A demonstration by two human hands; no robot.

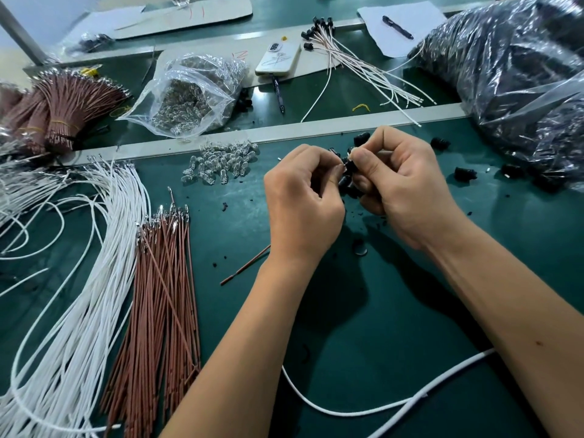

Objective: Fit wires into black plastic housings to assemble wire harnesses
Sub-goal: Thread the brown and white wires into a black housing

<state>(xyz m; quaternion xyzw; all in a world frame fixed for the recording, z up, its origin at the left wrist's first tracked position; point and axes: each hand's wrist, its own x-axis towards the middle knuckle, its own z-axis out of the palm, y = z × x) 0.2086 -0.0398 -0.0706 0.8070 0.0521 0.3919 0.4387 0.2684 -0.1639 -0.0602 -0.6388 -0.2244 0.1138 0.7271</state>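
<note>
A small black plastic housing (350,165) is pinched between the curled fingers of the right hand (407,188), while the left hand (303,200) is closed on something thin at the housing's mouth, presumably a wire end (the contact point is hidden by the fingertips). A thin brown wire (245,266) pokes out from under the left wrist; whether it is the one held cannot be told.

A bent terminal or a half-seated wire is the likely fault here, caused by pushing at an angle or a slipping grip.

Two hands are counted. Left of the left hand lie one loose heap of brown wires (158,298) and one of white wires (91,279). About five loose black housings (464,174) are scattered on the green tabletop (363,311) beyond and right of the right hand.
</note>
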